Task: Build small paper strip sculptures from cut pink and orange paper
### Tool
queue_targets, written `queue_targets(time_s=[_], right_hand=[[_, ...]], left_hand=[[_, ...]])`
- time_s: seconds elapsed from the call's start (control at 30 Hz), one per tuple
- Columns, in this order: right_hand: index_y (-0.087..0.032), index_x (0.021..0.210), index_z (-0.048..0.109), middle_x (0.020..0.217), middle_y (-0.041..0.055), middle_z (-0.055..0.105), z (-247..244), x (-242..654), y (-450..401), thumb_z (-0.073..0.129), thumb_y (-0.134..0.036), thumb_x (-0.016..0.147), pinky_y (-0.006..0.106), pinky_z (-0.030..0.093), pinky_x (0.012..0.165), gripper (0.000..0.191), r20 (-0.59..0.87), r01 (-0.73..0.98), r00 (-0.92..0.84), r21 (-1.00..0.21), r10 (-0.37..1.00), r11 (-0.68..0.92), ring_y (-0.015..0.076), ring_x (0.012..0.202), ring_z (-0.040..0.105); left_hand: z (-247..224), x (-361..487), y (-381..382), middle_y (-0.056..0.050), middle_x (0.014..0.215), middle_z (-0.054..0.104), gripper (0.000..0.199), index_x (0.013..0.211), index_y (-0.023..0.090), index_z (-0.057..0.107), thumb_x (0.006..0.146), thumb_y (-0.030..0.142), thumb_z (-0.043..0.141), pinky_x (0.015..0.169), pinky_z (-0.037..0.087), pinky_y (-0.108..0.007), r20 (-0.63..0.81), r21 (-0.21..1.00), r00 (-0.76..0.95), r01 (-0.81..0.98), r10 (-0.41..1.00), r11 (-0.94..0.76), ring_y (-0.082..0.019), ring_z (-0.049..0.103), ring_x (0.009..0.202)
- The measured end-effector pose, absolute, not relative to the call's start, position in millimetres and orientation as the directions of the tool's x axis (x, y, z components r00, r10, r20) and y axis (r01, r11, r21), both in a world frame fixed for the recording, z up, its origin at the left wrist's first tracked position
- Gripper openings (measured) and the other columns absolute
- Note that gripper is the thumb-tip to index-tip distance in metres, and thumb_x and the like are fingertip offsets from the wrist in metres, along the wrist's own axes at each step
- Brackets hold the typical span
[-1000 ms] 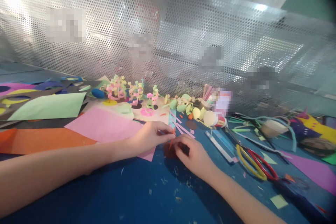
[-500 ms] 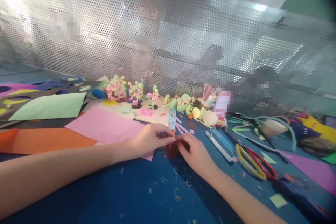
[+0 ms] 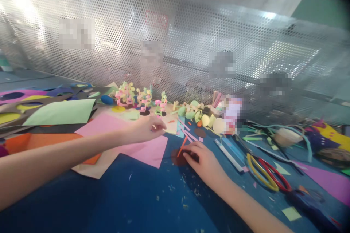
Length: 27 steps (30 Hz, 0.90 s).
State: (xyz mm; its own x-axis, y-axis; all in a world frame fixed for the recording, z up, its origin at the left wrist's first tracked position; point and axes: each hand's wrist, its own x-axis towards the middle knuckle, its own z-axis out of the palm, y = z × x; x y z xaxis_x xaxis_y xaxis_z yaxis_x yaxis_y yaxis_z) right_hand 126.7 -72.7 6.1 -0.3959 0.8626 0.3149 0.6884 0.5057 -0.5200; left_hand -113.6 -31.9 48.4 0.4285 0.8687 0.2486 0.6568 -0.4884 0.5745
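A thin orange strip (image 3: 182, 147) stands tilted on a dark brown paper disc (image 3: 177, 158) lying on the blue table. My right hand (image 3: 203, 156) is closed at the strip's right side, its fingertips pinching it near the middle. Above the pink paper sheet (image 3: 147, 151) hovers my left hand (image 3: 142, 130), fingers loosely curled with a gap and nothing visible in them. Behind it are small models of curled paper strips (image 3: 125, 94) on round bases. Narrow pink strips (image 3: 187, 133) and another brown disc (image 3: 200, 132) lie just beyond my right hand.
Scissors (image 3: 269, 173) with yellow and red handles lie to the right, near a white-and-blue cutter (image 3: 229, 156). Green and orange sheets (image 3: 61, 112) cover the left side. Pale paper discs (image 3: 218, 124) sit at the back, before a perforated metal screen (image 3: 175, 43).
My left hand has let go of the orange strip and moved left and up, away from it. My right hand stays at the strip. The view has shifted slightly.
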Motion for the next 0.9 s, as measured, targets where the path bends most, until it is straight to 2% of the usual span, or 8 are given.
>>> queue_targets(time_s=[0.1,0.2,0.37,0.47,0.57,0.67,0.77,0.9], right_hand=[[-0.022,0.091,0.064,0.091,0.0052,0.060,8,126,-74,0.049,-0.018,0.082,0.034,0.048,0.074,0.018,0.299,0.676,-0.407,-0.537,0.863,0.505,0.0185,0.082,0.057],[-0.021,0.090,0.062,0.091,0.0050,0.060,8,124,-75,0.048,-0.017,0.082,0.033,0.048,0.074,0.017,0.288,0.677,-0.411,-0.539,0.865,0.501,0.0182,0.081,0.058],[-0.020,0.092,0.059,0.092,0.0067,0.060,3,124,-73,0.045,-0.015,0.082,0.037,0.046,0.079,0.018,0.368,0.716,-0.413,-0.433,0.833,0.547,0.0209,0.087,0.057],[-0.018,0.093,0.059,0.093,0.0079,0.060,-1,129,-67,0.044,-0.011,0.081,0.038,0.045,0.083,0.020,0.422,0.755,-0.415,-0.336,0.806,0.564,0.0223,0.091,0.055],[-0.016,0.093,0.059,0.091,0.0088,0.060,-4,136,-61,0.044,-0.010,0.081,0.039,0.046,0.080,0.020,0.433,0.803,-0.386,-0.277,0.814,0.528,0.0230,0.088,0.055],[-0.016,0.090,0.060,0.088,0.0085,0.060,-4,139,-58,0.045,-0.011,0.081,0.038,0.046,0.079,0.018,0.449,0.808,-0.381,-0.263,0.808,0.527,0.0229,0.086,0.056],[-0.017,0.088,0.061,0.088,0.0076,0.060,-3,141,-57,0.047,-0.013,0.081,0.037,0.046,0.080,0.017,0.457,0.801,-0.382,-0.270,0.803,0.534,0.0219,0.087,0.056],[-0.019,0.084,0.061,0.085,0.0059,0.062,5,146,-53,0.048,-0.018,0.083,0.032,0.047,0.076,0.014,0.468,0.804,-0.364,-0.279,0.806,0.525,0.0191,0.082,0.059]], left_hand=[[53,-149,-28,-0.005,0.119,0.056,0.051,0.118,0.025,0.055,0.069,0.040,0.060,0.088,0.038,-0.027,0.121,0.442,0.517,0.736,0.847,-0.513,-0.023,0.051,0.108],[55,-173,-28,-0.006,0.126,0.051,0.068,0.124,0.027,0.049,0.061,0.046,0.067,0.091,0.036,-0.029,-0.005,0.407,0.556,0.760,0.831,-0.507,-0.027,0.047,0.113],[56,-177,-28,-0.007,0.121,0.052,0.067,0.121,0.026,0.051,0.060,0.049,0.066,0.089,0.036,-0.030,-0.037,0.363,0.570,0.773,0.821,-0.521,-0.027,0.048,0.110],[59,-174,-27,-0.009,0.128,0.044,0.074,0.126,0.026,0.044,0.060,0.051,0.066,0.088,0.037,-0.032,-0.056,0.320,0.568,0.789,0.821,-0.525,-0.028,0.044,0.113],[64,-172,-26,-0.009,0.127,0.044,0.064,0.125,0.025,0.044,0.068,0.047,0.061,0.086,0.038,-0.031,-0.063,0.313,0.590,0.778,0.805,-0.545,-0.026,0.046,0.109],[72,-169,-24,-0.006,0.104,0.058,0.034,0.105,0.020,0.059,0.077,0.039,0.052,0.080,0.038,-0.028,-0.038,0.319,0.617,0.753,0.786,-0.575,-0.021,0.053,0.094],[84,-163,-22,-0.003,0.087,0.061,0.025,0.090,0.018,0.063,0.079,0.037,0.050,0.072,0.038,-0.025,-0.010,0.399,0.643,0.705,0.765,-0.587,-0.017,0.055,0.081],[98,-148,-25,-0.003,0.085,0.063,0.030,0.092,0.017,0.063,0.079,0.041,0.053,0.067,0.040,-0.022,-0.137,0.694,0.750,0.540,0.648,-0.477,-0.015,0.056,0.077]])
